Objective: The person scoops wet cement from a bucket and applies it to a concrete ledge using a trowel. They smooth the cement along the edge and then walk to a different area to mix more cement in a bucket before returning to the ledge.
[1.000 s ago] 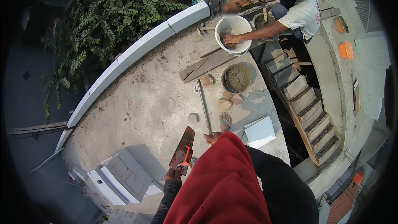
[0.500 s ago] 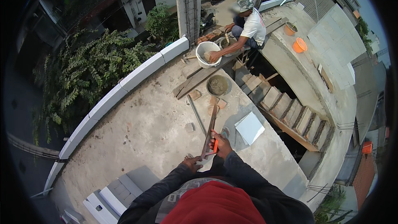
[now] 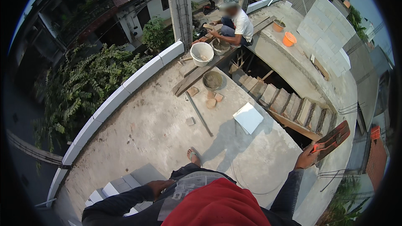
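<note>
Out to the right, my right hand [image 3: 307, 158] is closed round the orange handle of a handsaw [image 3: 333, 139]. Its broad, rust-brown blade points away from me, up and to the right, toward the stair opening's outer edge. My left hand [image 3: 160, 187] lies against my dark clothing at the waist. Its fingers look stretched out and partly hidden by the cloth, with nothing seen in them. White blocks [image 3: 121, 185] are stacked on the slab beside my left forearm. Ahead on the floor are white sheets [image 3: 248, 118] and a grey metal bar [image 3: 199, 114].
An opening with concrete stairs [image 3: 289, 105] lies to the right. Low white blocks [image 3: 109, 104] line the left edge. Ahead, a person [image 3: 239, 24] crouches by a white bucket [image 3: 202, 54], a mortar bucket [image 3: 212, 80] and planks [image 3: 197, 75]. Orange buckets [image 3: 289, 39] stand beyond the stairs.
The handsaw has swung from in front of me to the right, in my right hand. My left hand has drawn back to my waist. The crouching person has taken an arm from the white bucket.
</note>
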Tool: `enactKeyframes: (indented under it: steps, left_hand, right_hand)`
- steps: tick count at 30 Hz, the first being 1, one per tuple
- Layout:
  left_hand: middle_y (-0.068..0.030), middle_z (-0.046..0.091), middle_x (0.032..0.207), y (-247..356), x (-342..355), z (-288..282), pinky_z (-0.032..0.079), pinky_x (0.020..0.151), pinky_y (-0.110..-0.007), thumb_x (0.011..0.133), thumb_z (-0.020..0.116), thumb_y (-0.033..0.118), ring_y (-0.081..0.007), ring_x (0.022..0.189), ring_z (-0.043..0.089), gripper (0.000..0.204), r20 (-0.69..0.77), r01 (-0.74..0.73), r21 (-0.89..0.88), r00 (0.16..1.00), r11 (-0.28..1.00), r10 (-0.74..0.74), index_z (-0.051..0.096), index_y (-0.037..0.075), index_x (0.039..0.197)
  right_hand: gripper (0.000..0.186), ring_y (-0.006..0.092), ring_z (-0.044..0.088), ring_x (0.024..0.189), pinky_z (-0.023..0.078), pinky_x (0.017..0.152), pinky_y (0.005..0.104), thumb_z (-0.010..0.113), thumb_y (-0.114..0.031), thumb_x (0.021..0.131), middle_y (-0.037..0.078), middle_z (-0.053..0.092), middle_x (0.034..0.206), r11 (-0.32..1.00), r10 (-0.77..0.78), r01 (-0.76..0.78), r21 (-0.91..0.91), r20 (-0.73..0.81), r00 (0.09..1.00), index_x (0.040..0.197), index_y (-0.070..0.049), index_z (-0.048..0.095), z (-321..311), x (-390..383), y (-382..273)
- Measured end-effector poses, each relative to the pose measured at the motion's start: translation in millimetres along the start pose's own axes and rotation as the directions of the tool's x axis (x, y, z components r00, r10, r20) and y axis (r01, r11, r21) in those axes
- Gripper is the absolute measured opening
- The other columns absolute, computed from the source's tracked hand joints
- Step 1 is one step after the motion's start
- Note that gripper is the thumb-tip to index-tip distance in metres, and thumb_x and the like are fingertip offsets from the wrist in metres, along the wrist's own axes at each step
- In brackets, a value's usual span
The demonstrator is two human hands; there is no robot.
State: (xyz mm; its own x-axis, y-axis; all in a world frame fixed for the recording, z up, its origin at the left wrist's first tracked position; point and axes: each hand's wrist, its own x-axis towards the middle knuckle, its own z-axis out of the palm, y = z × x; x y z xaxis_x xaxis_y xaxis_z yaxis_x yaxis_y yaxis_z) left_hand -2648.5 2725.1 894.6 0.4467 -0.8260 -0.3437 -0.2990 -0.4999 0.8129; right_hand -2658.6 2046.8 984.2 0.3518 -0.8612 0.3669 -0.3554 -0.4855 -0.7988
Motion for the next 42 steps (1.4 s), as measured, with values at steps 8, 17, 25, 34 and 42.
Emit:
enactKeyframes:
  steps: [8,17,25,34,42]
  left_hand:
    - [-0.0182,0.051,0.148,-13,-66,147,0.049,0.102,-0.039,0.099,0.052,0.022,-0.0318,0.126,0.059,0.067,0.004,-0.002,-0.005,1.000,1.000,0.002,0.024,0.011,0.158]
    - [-0.0126,0.055,0.145,124,-56,146,0.049,0.101,-0.035,0.103,0.051,0.034,-0.0226,0.122,0.060,0.059,0.478,0.634,-0.741,0.730,0.221,-0.488,0.036,0.010,0.154]
    - [-0.0071,0.063,0.134,74,-66,198,0.050,0.098,-0.031,0.105,0.051,0.045,-0.0132,0.115,0.062,0.054,-0.105,0.211,-0.531,0.945,0.821,-0.311,0.052,0.009,0.145]
    - [-0.0174,0.056,0.142,-138,-175,180,0.042,0.108,-0.037,0.098,0.060,0.036,-0.0257,0.126,0.057,0.064,0.251,0.282,-0.179,0.939,0.943,-0.233,0.040,0.007,0.152]
    - [-0.0204,0.051,0.147,-62,-169,68,0.039,0.112,-0.038,0.101,0.054,0.028,-0.0311,0.134,0.051,0.061,0.209,-0.161,-0.203,0.956,0.966,0.204,0.037,0.003,0.153]
  right_hand:
    - [0.070,0.0319,0.058,0.129,0.043,0.110,0.0432,0.057,-0.036,0.089,0.021,0.060,0.138,0.431,0.800,0.270,-0.861,0.503,0.327,0.141,0.010,0.047,-195,-405,430]
    - [0.038,0.0179,0.053,0.042,0.049,0.040,0.0369,0.071,-0.031,0.093,0.004,0.054,0.056,0.663,0.748,-0.161,-0.731,0.656,0.101,0.069,-0.007,0.053,-108,-373,300]
    - [0.043,0.0284,0.071,0.063,0.057,0.052,0.0435,0.066,-0.041,0.094,0.014,0.067,0.076,0.935,0.293,-0.045,-0.353,0.692,0.660,0.099,0.001,0.061,-19,-319,295]
    - [0.055,0.0399,0.065,0.113,0.051,0.098,0.0491,0.065,-0.043,0.092,0.027,0.068,0.117,0.548,0.834,-0.101,-0.830,0.534,0.138,0.118,0.005,0.066,-64,-463,225]
    - [0.053,0.0401,0.070,0.101,0.055,0.090,0.0484,0.068,-0.049,0.088,0.024,0.072,0.106,0.559,0.810,-0.025,-0.829,0.540,0.229,0.102,0.002,0.072,-81,-559,274]
